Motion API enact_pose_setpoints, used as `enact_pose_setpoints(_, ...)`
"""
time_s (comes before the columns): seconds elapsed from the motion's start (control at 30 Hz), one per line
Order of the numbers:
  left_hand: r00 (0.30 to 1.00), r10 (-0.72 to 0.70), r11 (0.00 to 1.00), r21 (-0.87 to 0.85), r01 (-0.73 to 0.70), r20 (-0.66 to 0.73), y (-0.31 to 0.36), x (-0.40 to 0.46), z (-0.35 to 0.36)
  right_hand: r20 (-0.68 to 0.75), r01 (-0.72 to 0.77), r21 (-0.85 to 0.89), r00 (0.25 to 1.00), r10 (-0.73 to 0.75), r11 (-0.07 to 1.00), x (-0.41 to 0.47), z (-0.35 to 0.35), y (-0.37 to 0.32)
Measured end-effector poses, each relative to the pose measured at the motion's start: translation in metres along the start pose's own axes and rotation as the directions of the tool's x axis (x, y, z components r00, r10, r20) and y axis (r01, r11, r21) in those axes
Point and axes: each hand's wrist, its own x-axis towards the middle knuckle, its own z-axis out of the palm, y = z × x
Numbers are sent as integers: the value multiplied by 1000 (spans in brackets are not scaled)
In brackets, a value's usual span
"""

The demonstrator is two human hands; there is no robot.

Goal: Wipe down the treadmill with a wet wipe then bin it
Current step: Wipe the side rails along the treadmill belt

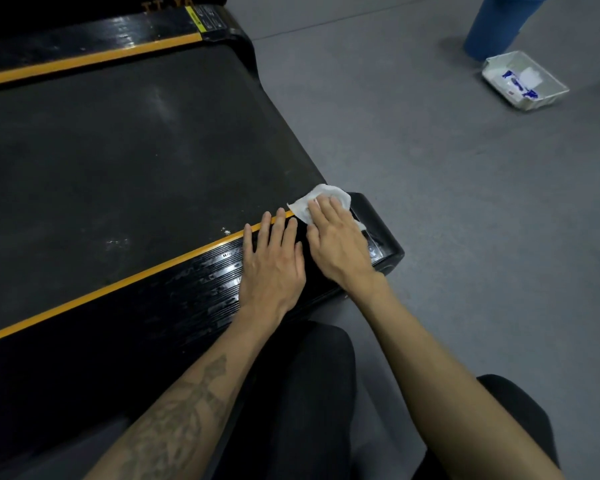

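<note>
The black treadmill (125, 150) with orange-edged side rails lies low on the floor in front of me. A white wet wipe (312, 199) is spread on the near rail at its rear corner. My right hand (340, 244) presses flat on the wipe with straight fingers. Just left of it, my left hand (274, 261) rests flat on the ribbed rail, fingers straight, holding nothing. The rail looks wet and shiny beside my left hand.
A blue bin (496, 26) stands on the grey floor at the far right. In front of it lies a clear tray (548, 95) holding a pack of wipes. My knees in dark trousers (312, 393) are below the rail.
</note>
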Motion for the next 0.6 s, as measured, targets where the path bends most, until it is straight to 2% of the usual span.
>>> enact_pose_setpoints(0.17, 1000, 2, 1000, 0, -2, 7, 0, 1, 1, -67, -18, -35, 998, 15, 999, 2, -2, 6)
enact_pose_setpoints(0.3, 1000, 2, 1000, -13, -2, -2, 0, 1, 1, -125, 87, -50, 988, -92, 995, 3, 0, -8)
enact_pose_setpoints(0.5, 1000, 0, 1000, -11, 0, -2, 1, 1, 1, -126, -39, -50, 992, 33, 998, 7, 3, 2)
enact_pose_setpoints(0.6, 1000, -3, 1000, -28, 3, -5, 1, 2, 2, -106, 22, -28, 994, -25, 999, 9, 9, -7)
